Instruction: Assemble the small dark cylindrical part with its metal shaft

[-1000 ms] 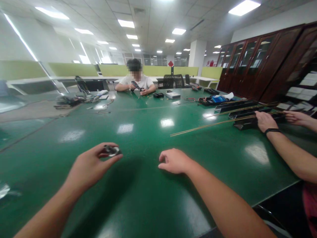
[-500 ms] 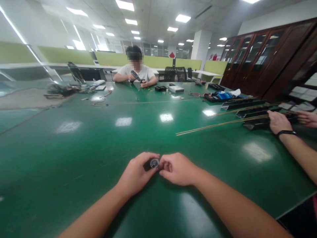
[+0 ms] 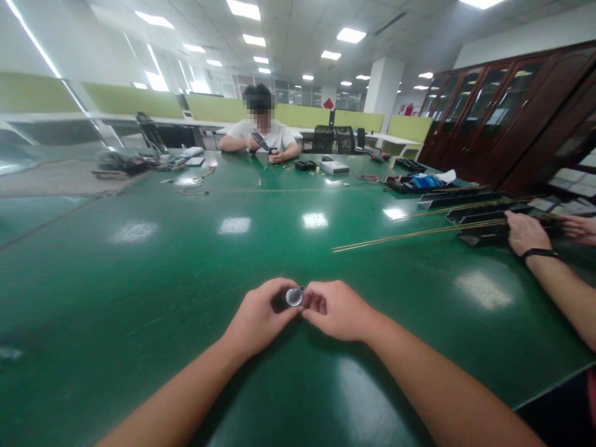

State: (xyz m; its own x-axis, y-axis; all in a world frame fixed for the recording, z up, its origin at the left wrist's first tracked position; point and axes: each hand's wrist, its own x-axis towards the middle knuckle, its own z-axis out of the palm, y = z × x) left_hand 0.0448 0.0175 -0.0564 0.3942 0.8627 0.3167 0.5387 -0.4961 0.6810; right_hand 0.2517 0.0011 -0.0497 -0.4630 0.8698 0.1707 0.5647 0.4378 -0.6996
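In the head view, the person's left hand [image 3: 258, 315] holds a small metal part [image 3: 293, 297] between thumb and fingers, above the near part of the green worktop [image 3: 186, 267]. The part shows a pale round rim with a narrower, darker stub leaning up and to the right. The right hand [image 3: 342, 310] is nearly closed, its fingers curled and its fingertips just beside the part; whether they grip it cannot be told.

Towards the right edge of the worktop, another person's hand [image 3: 528, 233], with a black band [image 3: 540, 253] at the wrist, is at thin golden rods [image 3: 395, 239] that lie across black channel pieces [image 3: 477, 236]. Beyond these, near the far right corner, is a dark tray [image 3: 403, 185] with a blue item [image 3: 424, 180]. At the far edge sits a co-worker in a white shirt [image 3: 283, 133], holding a dark tool [image 3: 261, 142]. A black box [image 3: 306, 165] and a pale flat box [image 3: 334, 167] lie near that edge.
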